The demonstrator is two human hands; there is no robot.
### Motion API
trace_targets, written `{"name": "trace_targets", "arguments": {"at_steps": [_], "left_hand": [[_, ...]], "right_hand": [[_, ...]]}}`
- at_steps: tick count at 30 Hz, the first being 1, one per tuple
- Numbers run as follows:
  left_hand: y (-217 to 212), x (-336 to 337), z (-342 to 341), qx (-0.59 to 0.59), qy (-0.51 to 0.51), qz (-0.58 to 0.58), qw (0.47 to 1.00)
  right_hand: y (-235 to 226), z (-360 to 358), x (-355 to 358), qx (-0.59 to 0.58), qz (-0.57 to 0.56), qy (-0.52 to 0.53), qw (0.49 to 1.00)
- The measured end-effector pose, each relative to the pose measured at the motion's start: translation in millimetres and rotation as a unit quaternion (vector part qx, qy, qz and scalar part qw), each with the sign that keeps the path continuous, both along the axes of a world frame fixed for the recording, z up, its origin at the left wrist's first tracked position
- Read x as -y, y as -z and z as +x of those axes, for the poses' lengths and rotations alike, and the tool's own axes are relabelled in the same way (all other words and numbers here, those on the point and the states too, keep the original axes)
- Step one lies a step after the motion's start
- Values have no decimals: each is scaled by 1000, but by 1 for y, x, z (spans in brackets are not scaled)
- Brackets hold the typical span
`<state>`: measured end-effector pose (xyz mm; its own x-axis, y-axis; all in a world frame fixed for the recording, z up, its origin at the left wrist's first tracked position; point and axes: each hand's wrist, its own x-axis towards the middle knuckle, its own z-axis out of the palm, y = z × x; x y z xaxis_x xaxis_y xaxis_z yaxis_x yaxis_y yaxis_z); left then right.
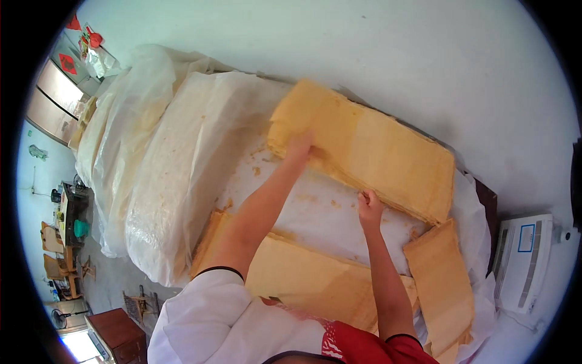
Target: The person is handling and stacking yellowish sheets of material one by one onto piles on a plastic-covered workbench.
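Reaching over the white sheeting point(294, 209), I had both hands at the near edge of the yellow stack point(382, 151), which lay along the wall point(436, 60). L hand point(300, 145) was a blur near the stack's left end — couldn't tell if it gripped. R hand point(370, 209) was clenched by the edge; couldn't tell if a sheet was pinched — plastic-wrapped bundles point(176, 164) stood L, loose yellow sheets point(441, 267) lay R.
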<state>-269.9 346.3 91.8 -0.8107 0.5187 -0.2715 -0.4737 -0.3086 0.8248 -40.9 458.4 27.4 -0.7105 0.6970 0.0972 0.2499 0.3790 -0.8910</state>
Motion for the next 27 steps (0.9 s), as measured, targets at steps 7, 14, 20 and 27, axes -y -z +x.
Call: {"name": "trace_targets", "arguments": {"at_steps": [7, 14, 20, 27], "left_hand": [[-79, -37, 8, -40, -2, 43, 998], [-95, -43, 27, -137, 10, -94, 986], [-79, -22, 34, -334, 152, -138, 920], [-30, -26, 40, 27, 168, 20, 985]], "right_hand": [[-79, -41, 34, -76, 308, -85, 945], [-129, -105, 12, -40, 325, 57, 943], [-127, -130, -38, 61, 160, 6, 985], [-99, -124, -10, 91, 287, -83, 950]]}}
